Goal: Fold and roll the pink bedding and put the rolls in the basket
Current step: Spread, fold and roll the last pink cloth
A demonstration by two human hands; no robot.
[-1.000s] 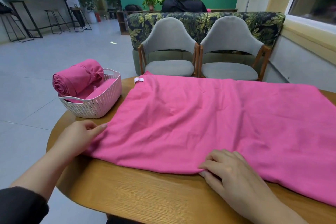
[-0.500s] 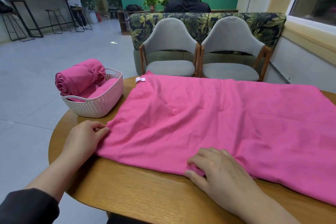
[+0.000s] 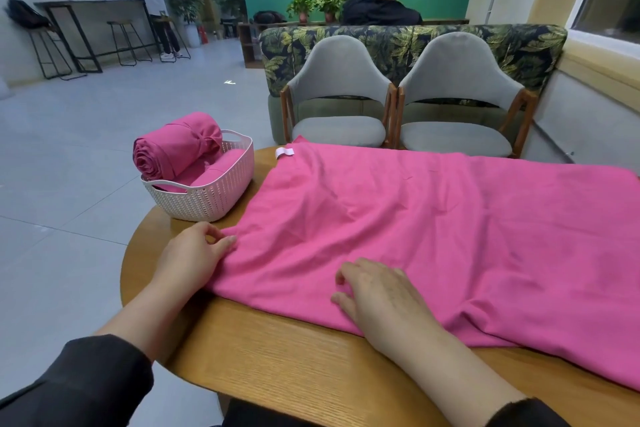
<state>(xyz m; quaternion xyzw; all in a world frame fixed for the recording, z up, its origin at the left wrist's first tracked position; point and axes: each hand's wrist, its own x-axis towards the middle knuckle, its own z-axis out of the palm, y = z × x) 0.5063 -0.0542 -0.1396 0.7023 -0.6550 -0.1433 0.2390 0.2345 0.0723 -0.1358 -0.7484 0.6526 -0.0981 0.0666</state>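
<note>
A pink bedding sheet (image 3: 433, 236) lies spread flat over the round wooden table (image 3: 277, 364), with a white tag (image 3: 284, 152) at its far left corner. My left hand (image 3: 194, 255) pinches the sheet's near left corner with its fingertips. My right hand (image 3: 377, 295) lies on the near edge, its fingers curled into the fabric. A white woven basket (image 3: 207, 199) stands at the table's left edge. A rolled pink bundle (image 3: 173, 149) leans on its rim, and another pink piece lies inside.
Two grey chairs (image 3: 341, 104) stand close behind the table's far edge, in front of a leaf-patterned sofa back (image 3: 398, 42). A person sits beyond it, facing away. Another person stands at a tall table (image 3: 90, 7) far left. Grey floor lies to the left.
My right hand has slid left and forward from the near edge onto the sheet. My left hand has closed in on the near left corner. The fabric between them has wrinkled slightly.
</note>
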